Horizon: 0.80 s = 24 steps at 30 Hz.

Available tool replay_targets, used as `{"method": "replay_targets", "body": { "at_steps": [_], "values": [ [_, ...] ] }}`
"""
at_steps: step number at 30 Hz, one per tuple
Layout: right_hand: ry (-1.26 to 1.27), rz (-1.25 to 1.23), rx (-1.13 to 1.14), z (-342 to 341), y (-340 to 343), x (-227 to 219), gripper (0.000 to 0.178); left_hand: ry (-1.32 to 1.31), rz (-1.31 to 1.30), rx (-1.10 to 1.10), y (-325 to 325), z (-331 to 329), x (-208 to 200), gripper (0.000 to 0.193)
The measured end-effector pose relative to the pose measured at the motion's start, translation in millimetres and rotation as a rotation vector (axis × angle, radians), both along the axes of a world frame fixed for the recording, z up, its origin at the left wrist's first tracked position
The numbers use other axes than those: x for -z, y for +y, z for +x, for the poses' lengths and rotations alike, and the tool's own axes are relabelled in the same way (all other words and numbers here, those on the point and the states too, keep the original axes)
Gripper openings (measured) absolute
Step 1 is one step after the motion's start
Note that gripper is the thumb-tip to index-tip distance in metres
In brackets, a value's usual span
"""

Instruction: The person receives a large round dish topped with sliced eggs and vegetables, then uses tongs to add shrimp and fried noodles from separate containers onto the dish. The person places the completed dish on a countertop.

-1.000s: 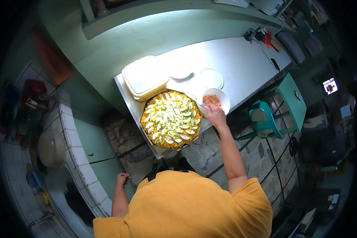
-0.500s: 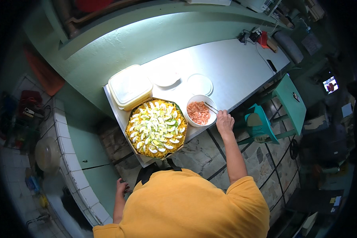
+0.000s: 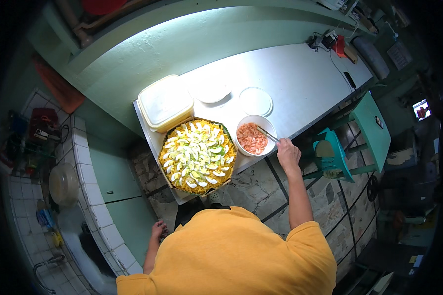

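Observation:
My right hand (image 3: 289, 153) grips the handle of slim metal tongs (image 3: 267, 132), whose far end dips into a white round bowl (image 3: 271, 146) of small peeled pink shrimp (image 3: 251, 139). Just left of the bowl is a large octagonal tray of yellow-orange noodles (image 3: 198, 156), topped with egg slices and chopped green bits. A leaf-green liner shows at the tray's edge. Hanging low at my left side, away from the table, my left hand (image 3: 158, 229) has loosely bent fingers, with nothing visible in it.
Behind the tray stands a lidded yellowish container (image 3: 166, 102). A white dish (image 3: 214, 93) and a round white lid (image 3: 256, 101) lie on the white table (image 3: 300, 73). To the right are a teal chair (image 3: 333, 155) and a green table (image 3: 370, 129); a tiled counter (image 3: 101, 216) runs at left.
The whole view has shifted a little. The tongs sit further into the shrimp, and my right hand stays at the bowl's right side. My left hand still hangs at my side.

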State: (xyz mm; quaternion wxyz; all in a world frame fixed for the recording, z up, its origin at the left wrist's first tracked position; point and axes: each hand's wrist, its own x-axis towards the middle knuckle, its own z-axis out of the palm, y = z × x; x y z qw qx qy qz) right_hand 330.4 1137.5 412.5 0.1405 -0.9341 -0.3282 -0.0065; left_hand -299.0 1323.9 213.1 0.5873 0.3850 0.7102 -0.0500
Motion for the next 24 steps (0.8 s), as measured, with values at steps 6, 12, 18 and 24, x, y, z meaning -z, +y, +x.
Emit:
{"method": "replay_targets", "body": {
  "at_steps": [6, 12, 18, 24],
  "values": [
    [0.022, -0.132, -0.046, -5, 9, -2, 0.022, -0.053, 0.06, -0.017, 14, 2, 6, 0.042],
    [0.173, 0.201, -0.061, -19, 7, -30, 0.024, -0.023, -0.006, -0.022, 11, 16, 0, 0.041],
    [0.219, 0.318, -0.444, -87, 122, -6, 0.021, 0.011, -0.008, -0.047, 3, 17, -3, 0.039],
    [0.111, -0.003, -0.543, -107, 183, 2, 0.025, 0.008, 0.019, -0.116, -13, 4, -6, 0.039]
  ]
}}
